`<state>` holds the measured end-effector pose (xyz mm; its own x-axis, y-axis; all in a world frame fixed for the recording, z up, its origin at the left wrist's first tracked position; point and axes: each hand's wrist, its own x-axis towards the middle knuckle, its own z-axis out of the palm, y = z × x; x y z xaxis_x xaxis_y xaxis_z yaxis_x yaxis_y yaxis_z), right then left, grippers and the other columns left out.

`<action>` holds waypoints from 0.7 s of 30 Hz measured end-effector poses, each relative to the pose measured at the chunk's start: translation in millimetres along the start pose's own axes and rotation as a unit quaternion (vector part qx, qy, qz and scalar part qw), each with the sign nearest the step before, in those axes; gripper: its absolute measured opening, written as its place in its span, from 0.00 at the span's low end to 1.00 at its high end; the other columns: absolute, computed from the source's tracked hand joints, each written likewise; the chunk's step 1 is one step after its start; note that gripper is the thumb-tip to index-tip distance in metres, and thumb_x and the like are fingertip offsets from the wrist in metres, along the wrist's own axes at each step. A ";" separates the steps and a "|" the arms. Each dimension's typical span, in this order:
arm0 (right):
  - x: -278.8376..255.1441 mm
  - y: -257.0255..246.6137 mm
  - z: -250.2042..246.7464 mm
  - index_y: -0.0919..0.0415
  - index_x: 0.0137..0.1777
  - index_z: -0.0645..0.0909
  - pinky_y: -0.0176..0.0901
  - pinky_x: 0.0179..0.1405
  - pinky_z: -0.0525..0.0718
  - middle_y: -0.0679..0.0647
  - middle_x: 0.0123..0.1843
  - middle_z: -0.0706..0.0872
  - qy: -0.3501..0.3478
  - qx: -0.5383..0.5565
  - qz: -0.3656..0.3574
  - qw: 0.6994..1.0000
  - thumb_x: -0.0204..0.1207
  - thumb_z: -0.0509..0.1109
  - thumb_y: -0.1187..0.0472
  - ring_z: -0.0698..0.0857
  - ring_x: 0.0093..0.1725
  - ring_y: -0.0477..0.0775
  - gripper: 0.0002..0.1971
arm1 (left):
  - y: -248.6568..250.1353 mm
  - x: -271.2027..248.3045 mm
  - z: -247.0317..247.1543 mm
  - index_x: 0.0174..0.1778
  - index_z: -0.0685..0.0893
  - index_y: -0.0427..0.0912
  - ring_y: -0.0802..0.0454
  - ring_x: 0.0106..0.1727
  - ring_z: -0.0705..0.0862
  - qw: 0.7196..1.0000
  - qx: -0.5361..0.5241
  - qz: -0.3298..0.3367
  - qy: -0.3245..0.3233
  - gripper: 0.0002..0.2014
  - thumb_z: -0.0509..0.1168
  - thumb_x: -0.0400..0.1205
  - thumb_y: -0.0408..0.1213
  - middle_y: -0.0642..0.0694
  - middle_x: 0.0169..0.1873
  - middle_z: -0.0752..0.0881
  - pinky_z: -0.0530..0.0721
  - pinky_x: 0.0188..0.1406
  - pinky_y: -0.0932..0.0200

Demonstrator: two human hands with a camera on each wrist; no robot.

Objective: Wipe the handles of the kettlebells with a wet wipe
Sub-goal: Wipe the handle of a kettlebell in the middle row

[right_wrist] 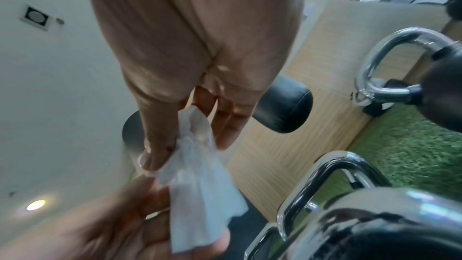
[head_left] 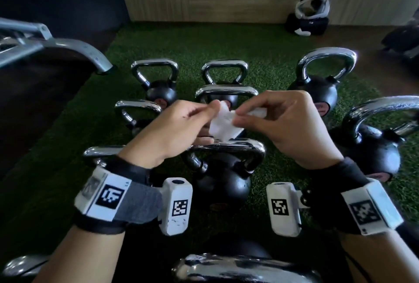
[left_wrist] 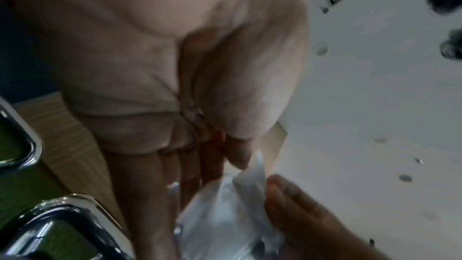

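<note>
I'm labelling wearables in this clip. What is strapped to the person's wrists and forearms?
Both hands, left hand and right hand, are bare, no gloves or sleeves. Each wrist carries a black strap with white boxy modules printed with black-and-white square tag markers; the left wrist band also has a grey fabric section. A white camera block with a tag juts inward from each wrist.

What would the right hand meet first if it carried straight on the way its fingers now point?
Probably the left hand: the right hand points leftward at it, both pinching the wet wipe between them above a chrome kettlebell handle. Depth is unclear, but their fingertips look nearly touching.
</note>
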<state>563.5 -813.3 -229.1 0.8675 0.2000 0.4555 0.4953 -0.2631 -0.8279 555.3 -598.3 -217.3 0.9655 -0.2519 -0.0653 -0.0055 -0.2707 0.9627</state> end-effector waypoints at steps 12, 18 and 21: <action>-7.6 15.6 10.4 0.47 0.67 0.87 0.37 0.59 0.85 0.40 0.51 0.94 0.003 -0.117 -0.065 0.991 0.66 0.89 0.56 0.90 0.57 0.39 0.28 | -15.9 7.9 6.0 0.64 0.91 0.39 0.51 0.52 0.94 0.995 -0.086 0.020 0.040 0.12 0.69 0.86 0.32 0.44 0.53 0.95 0.92 0.59 0.54; -53.8 107.5 -15.3 0.45 0.63 0.86 0.55 0.60 0.87 0.49 0.56 0.94 0.046 0.030 0.146 0.988 0.63 0.77 0.70 0.90 0.59 0.62 0.29 | -36.6 -0.7 9.1 0.62 0.94 0.49 0.61 0.39 0.89 0.906 0.305 0.222 0.191 0.13 0.69 0.85 0.34 0.51 0.47 0.96 0.86 0.40 0.72; -70.1 142.7 5.4 0.52 0.62 0.88 0.60 0.69 0.86 0.51 0.56 0.95 -0.063 0.074 0.197 0.976 0.61 0.88 0.60 0.92 0.59 0.56 0.27 | -43.7 -3.1 29.1 0.53 0.95 0.48 0.48 0.31 0.83 0.894 0.355 0.222 0.160 0.11 0.67 0.83 0.35 0.44 0.34 0.93 0.77 0.26 0.68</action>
<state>573.2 -859.8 -380.9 0.9719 0.2286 0.0565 0.1050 -0.2061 -0.9729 544.9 -612.7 -266.8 0.8519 -0.2327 0.4692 -0.4601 -0.7607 0.4579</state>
